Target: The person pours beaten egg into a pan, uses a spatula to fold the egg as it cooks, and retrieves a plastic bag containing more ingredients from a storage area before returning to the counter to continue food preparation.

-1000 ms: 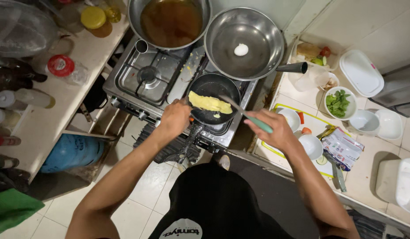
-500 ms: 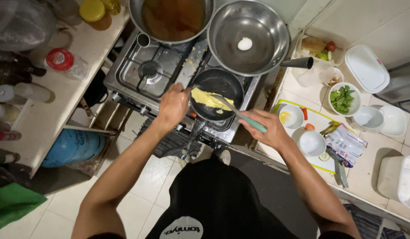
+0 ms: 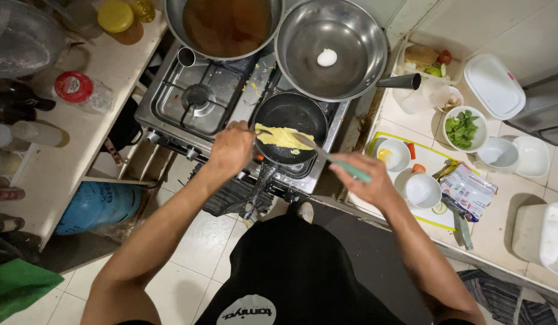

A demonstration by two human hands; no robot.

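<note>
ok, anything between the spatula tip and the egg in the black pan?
Nothing visible. The spatula, held in the right hand, already reaches over the rim of the black pan onto the yellow egg. The left hand is at the pan's near-left edge, clear of it.

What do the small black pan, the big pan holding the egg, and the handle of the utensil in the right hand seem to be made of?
Small black pan: matte dark surface, probably non-stick coated metal. Big pan: bare, shiny grey metal with reflections, likely steel or aluminium. Utensil handle in the right hand: smooth teal, looks plastic; its blade is metallic.

Matt black pan (image 3: 290, 118), shiny steel bowl (image 3: 331, 49)
</note>
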